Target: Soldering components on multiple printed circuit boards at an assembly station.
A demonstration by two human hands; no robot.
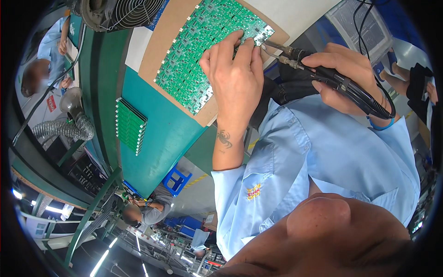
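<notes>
A large green circuit board panel (pixel 182 62), packed with small components, lies on a brown backing sheet (pixel 148 57). My left hand (pixel 233 69) rests on the panel near its right-hand end, fingers spread and bent with the fingertips against the board. What may be under those fingertips is hidden. In my right hand (pixel 346 76) is a pair of black soldering tweezers (pixel 344 85) with two metal shafts and a cable. Their tips are at the panel's right edge, close to my left fingers; whether they touch it I cannot tell.
On the green bench mat (pixel 161 117) stands a stack of green circuit boards (pixel 131 125). A fan (pixel 134 14) is at the far edge, and a flexible duct (pixel 64 129) at the left. Beyond are co-workers (pixel 50 48), a blue stool (pixel 176 180) and a clear tray (pixel 360 27).
</notes>
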